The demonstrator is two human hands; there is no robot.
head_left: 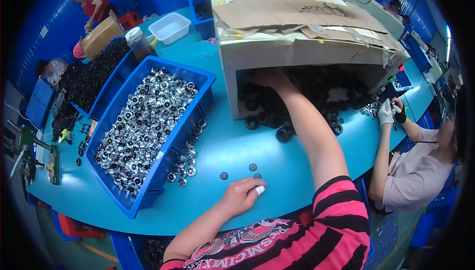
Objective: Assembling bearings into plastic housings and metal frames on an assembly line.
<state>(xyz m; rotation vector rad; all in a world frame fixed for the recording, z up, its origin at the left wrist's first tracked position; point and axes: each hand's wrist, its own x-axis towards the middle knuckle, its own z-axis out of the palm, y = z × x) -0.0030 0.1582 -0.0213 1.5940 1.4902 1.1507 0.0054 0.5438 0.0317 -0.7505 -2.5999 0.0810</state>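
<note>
The step in hand looks like fetching stock: the right hand [269,78] reaches into the cardboard box [297,32] at the worktop's far edge, among black rubber rings [284,132]; whether its fingers are closed, I cannot tell. The left hand [241,194], loosely curled on a small white piece [260,190], rests near the front edge beside three dark discs [253,167]. Next calls for pulling rings out toward them.

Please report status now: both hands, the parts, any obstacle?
Right hand inside torn cardboard box, among black rubber rings; grip hidden. Left hand curled on the turquoise table, beside small dark discs. No obstacle visible.
</note>
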